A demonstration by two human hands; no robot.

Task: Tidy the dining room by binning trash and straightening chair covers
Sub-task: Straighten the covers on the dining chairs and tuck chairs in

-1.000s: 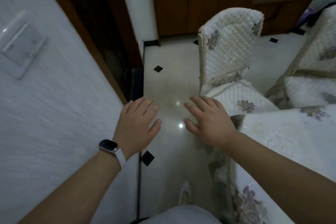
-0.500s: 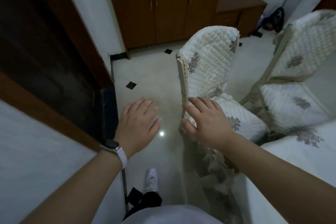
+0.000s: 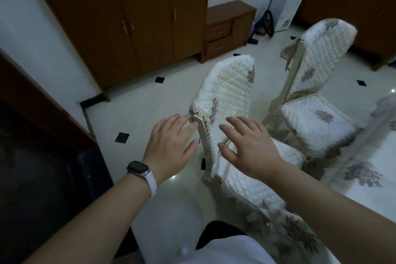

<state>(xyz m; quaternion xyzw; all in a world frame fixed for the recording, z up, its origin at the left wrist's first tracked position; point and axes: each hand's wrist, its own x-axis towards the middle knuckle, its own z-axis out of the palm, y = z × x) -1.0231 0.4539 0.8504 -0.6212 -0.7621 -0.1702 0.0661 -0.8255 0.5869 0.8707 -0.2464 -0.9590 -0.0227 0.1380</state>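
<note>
Quilted cream cloth with flower prints: cover (image 3: pixel 229 90), draped over the back of the near chair (image 3: pixel 244 186) at centre frame, sitting skewed, with lace hem hitched up at the left edge and ribbed frame (image 3: pixel 206 136) bared below. Judged soft, light and limp; padded enough to keep some shape, likely to bunch if dragged from one side only. Nothing fragile, save perhaps the lace trim. Best taken by pinching the hem at both lower corners and drawing down evenly, then smoothing flat by palm. Left hand (image 3: pixel 171 148), just left of the frame: fingers straight and spread, tips at the hem corner, touching or nearly, gripping nothing. Right hand (image 3: pixel 250 150), over the front of the back-rest: likewise splayed and empty, contact unclear. Second chair (image 3: pixel 317 70) at upper right; cloth-covered bench (image 3: pixel 375 199) at right edge.
</note>
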